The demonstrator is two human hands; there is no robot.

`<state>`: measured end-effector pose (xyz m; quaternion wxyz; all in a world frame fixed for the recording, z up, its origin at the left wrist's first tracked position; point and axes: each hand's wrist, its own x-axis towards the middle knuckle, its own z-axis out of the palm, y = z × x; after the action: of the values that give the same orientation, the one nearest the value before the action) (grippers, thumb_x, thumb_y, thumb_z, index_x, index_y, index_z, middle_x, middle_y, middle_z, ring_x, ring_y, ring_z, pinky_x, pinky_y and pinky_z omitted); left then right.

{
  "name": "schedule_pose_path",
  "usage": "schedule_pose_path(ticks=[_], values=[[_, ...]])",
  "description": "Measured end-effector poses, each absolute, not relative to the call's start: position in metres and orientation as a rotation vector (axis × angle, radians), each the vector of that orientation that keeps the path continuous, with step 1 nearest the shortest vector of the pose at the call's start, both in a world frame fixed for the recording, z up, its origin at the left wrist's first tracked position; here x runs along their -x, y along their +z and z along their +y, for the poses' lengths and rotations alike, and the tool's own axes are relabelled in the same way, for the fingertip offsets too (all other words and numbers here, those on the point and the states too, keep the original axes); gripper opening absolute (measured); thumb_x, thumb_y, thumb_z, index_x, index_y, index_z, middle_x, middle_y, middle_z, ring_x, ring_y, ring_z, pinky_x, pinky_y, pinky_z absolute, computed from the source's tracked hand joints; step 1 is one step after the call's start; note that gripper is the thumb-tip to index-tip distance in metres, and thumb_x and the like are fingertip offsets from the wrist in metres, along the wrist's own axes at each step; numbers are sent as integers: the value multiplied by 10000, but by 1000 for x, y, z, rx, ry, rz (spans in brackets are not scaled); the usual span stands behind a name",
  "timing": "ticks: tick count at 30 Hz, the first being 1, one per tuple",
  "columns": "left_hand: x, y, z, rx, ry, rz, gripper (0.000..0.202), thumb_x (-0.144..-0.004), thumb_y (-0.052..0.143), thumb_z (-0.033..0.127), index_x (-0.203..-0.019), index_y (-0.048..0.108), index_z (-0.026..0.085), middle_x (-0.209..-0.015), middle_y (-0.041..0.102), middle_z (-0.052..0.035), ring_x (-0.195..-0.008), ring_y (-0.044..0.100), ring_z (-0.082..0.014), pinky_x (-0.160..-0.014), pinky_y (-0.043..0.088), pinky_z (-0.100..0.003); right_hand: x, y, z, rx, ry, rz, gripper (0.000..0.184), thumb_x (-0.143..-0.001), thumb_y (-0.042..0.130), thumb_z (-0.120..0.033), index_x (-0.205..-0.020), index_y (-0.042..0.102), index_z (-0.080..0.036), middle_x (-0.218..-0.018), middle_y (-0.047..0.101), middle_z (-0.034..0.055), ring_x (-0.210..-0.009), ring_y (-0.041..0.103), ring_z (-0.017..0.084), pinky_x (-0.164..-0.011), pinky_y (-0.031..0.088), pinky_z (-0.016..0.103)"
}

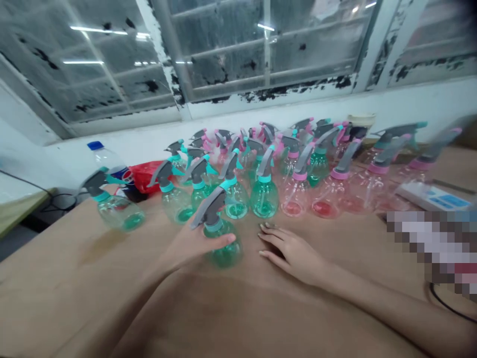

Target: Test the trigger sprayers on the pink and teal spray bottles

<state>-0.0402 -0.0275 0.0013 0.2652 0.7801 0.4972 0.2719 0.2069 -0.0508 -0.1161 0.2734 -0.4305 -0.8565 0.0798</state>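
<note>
My left hand (204, 243) is wrapped round a green spray bottle (223, 251) with a grey and teal trigger head, held upright over the near part of the table. My right hand (288, 248) rests on the brown tabletop to the right of that bottle, fingers a little curved and apart, holding nothing. Just beyond both hands stands a front row of spray bottles, with a green one (264, 196) and a pink one (293, 196) nearest my right hand. Apart from the row, at the left, another green spray bottle (121, 211) stands tilted in the view.
Several more green and pink spray bottles crowd behind the front row. At the back left are a blue-capped bottle (102, 154) and a red plastic bag (147, 176). A white and blue box (434, 196) lies at the right, near a blurred-out area. A window (261, 49) rises behind.
</note>
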Motion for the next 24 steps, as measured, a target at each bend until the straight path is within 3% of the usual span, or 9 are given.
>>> schedule_pose_path(ticks=[4,7,12,16,19,21,24], values=[[47,-7,-37,-2100,809,1370,538,-825,644,462,-1306,492,273,-1243,646,-65,-1147,604,-308,-973,494,-443,-206,-116,-51,1153,202,-2301,402,-965,486,-383,-1272,603,-152,-1335,609,153,-1256,552,288,-1041,462,514],[57,-13,-50,-2104,809,1447,413,-883,576,489,-1204,568,229,-1148,686,-75,-1109,620,-309,-949,495,-444,-206,-117,-53,1165,203,-2292,396,-964,488,-397,-1276,605,-183,-1342,609,128,-1253,556,281,-1042,462,516],[97,-15,-71,-2114,783,1707,406,-857,584,550,-1131,618,252,-1159,687,-69,-1134,601,-333,-964,467,-486,-209,-119,-55,1186,179,-2325,410,-967,471,-422,-1299,595,-216,-1371,588,105,-1254,556,280,-1030,474,515],[148,-14,-73,-1929,961,1892,447,-801,590,600,-1002,645,204,-1082,702,-99,-1059,624,-346,-885,504,-471,-209,-114,-51,1229,101,-2393,395,-961,465,-441,-1232,642,-214,-1299,645,103,-1197,600,300,-986,503,525],[181,-10,-67,-1935,1036,1972,449,-756,618,608,-943,650,201,-1034,691,-95,-1017,623,-341,-876,494,-470,-196,-99,-49,1244,66,-2436,345,-962,456,-417,-1123,687,-218,-1195,701,102,-1088,661,316,-892,549,522],[194,-5,-60,-1880,1096,1999,442,-741,628,599,-943,651,207,-1110,658,-97,-1024,612,-334,-883,485,-462,-179,-82,-47,1231,99,-2423,326,-961,449,-407,-1119,683,-243,-1157,711,87,-993,696,299,-805,581,480],[203,-2,-46,-1880,1145,1964,377,-743,631,568,-837,647,203,-1013,656,-90,-1021,589,-327,-909,456,-461,-142,-54,-42,1170,190,-2383,323,-962,440,-409,-1136,670,-265,-1113,715,62,-866,718,254,-717,587,411]])
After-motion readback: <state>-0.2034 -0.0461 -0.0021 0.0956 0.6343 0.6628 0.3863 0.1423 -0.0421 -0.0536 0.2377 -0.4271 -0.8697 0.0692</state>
